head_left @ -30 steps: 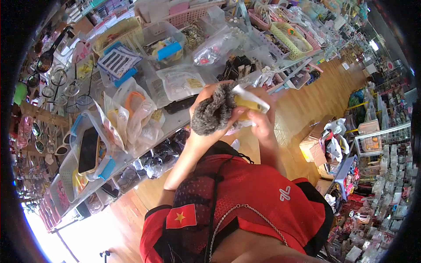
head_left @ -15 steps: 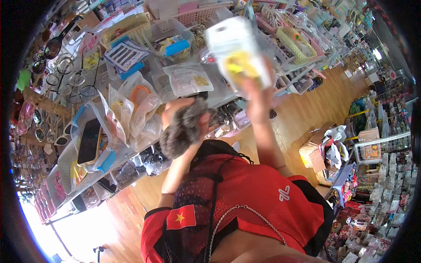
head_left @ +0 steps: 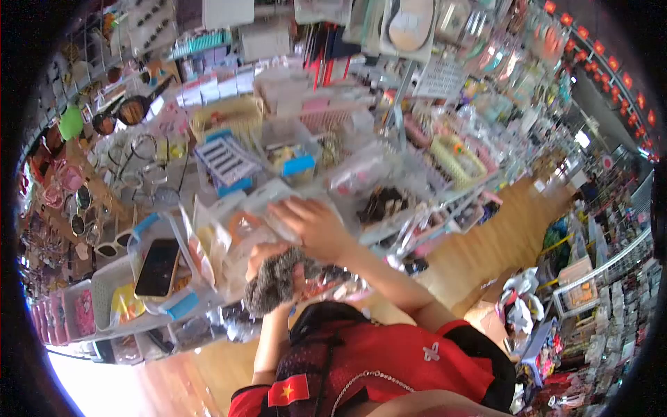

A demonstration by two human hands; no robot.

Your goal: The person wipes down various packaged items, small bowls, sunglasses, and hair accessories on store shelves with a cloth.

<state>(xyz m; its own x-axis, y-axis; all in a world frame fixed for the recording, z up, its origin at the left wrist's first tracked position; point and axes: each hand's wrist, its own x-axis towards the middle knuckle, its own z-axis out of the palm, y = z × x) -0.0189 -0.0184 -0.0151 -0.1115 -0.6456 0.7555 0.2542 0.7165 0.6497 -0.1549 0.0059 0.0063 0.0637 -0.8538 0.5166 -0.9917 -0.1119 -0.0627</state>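
Note:
My left hand (head_left: 264, 260) is closed around a grey fluffy item (head_left: 269, 286) at the front edge of the display. Just above it, my right hand (head_left: 313, 226) reaches across from the right, fingers stretched out over clear plastic bags. Its fingertips lie on a see-through pouch (head_left: 269, 197), partly hidden by the hand. An orange item (head_left: 243, 226) shows through a bag to the left of these fingers. A dark bundle (head_left: 383, 203) rests in clear plastic right of the hand.
A phone (head_left: 158, 268) lies on a clear bin at left. Behind the hands stand a striped card pack (head_left: 226, 162), a cream basket (head_left: 226, 117) and a yellow-green basket (head_left: 458, 158). Sunglasses (head_left: 132, 110) crowd the left. A cardboard box (head_left: 488, 316) sits right, beyond the wooden floor (head_left: 479, 243).
My right hand has come down and left from its raised spot; the white pouch with yellow contents is no longer held up. The left hand keeps the grey item, slightly lower. The view has tilted up.

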